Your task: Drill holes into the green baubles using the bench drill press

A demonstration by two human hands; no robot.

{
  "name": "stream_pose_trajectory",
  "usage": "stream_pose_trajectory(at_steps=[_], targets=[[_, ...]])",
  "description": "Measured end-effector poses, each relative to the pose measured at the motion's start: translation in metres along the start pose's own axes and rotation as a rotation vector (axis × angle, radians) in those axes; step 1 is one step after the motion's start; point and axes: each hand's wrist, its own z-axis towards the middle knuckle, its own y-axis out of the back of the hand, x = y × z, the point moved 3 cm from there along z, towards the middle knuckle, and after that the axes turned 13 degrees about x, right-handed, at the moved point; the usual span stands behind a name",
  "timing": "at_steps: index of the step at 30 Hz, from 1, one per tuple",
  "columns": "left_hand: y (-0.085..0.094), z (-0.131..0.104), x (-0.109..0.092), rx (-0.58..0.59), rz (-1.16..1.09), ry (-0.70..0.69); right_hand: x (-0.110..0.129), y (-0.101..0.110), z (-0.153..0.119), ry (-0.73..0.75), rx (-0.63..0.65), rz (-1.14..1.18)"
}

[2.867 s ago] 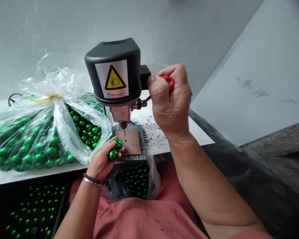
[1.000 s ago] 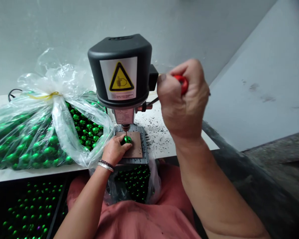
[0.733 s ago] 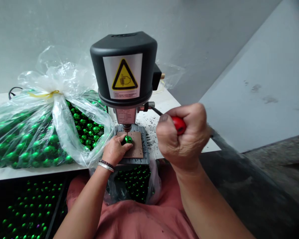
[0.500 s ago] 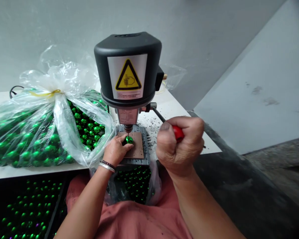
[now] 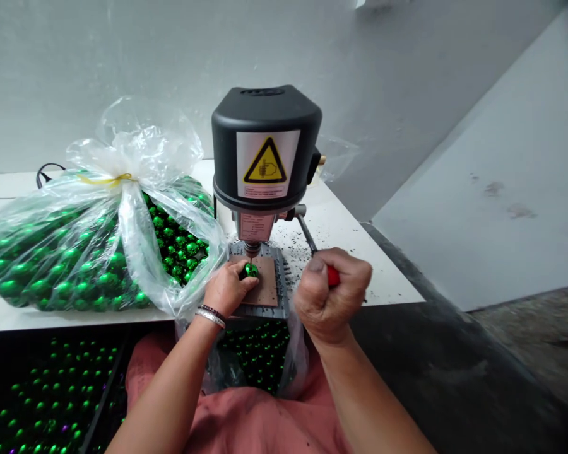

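Observation:
A shiny green ball [image 5: 252, 270] sits on a brown board [image 5: 267, 290] under the drill press [image 5: 267, 151]. My left hand [image 5: 226, 288] grips the ball between thumb and fingers, with the drill bit [image 5: 251, 259] at its top; whether the bit is inside it I cannot tell. My right hand [image 5: 332, 293] is a fist around the red knob [image 5: 333, 276] of the press's feed lever [image 5: 307, 233], right of the machine.
A tied clear plastic bag [image 5: 137, 227], torn open at its side, holds many green balls on the white table [image 5: 388, 277]. More balls lie in an open bag [image 5: 260, 353] on my lap and at lower left [image 5: 52, 391]. Dark shavings surround the press base [image 5: 281, 252].
My right hand has pulled the lever knob lower and nearer. The view has shifted, so the press appears further right and lower. My left hand still holds the ball beneath the bit.

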Motion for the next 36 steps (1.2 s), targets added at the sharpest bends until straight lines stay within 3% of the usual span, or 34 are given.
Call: stream_pose_trajectory(at_steps=[5, 8, 12, 16, 20, 22, 25, 28, 32, 36], targets=[[0.0, -0.001, 0.001, -0.009, -0.002, -0.007, 0.007, 0.005, 0.008, -0.028, -0.07, -0.016], [-0.002, 0.001, 0.002, -0.03, -0.019, -0.026, 0.015, 0.012, 0.047, -0.046, -0.113, -0.124], [-0.001, -0.002, 0.003, -0.068, -0.094, -0.069, 0.004, 0.007, 0.112, -0.238, 0.028, -0.081], [0.003, -0.022, 0.007, -0.043, -0.185, -0.176, -0.015, -0.004, 0.144, -0.368, 0.092, -0.018], [0.008, -0.048, 0.017, 0.118, -0.369, -0.208, -0.021, -0.01, 0.145, -0.357, 0.057, 0.052], [0.01, -0.054, 0.023, 0.131, -0.566, -0.142, -0.021, -0.011, 0.143, -0.339, 0.035, 0.082], [0.011, -0.054, 0.027, 0.089, -1.033, 0.018, -0.022, -0.012, 0.141, -0.322, 0.025, 0.123], [0.006, -0.05, 0.023, 0.157, -1.396, 0.168, -0.023, -0.012, 0.14, -0.314, 0.037, 0.159], [0.004, -0.049, 0.015, 0.261, -1.422, 0.112, -0.021, -0.012, 0.14, -0.3, 0.057, 0.186], [0.002, -0.053, 0.016, 0.193, -1.353, 0.023, -0.021, -0.012, 0.139, -0.279, 0.06, 0.225]])
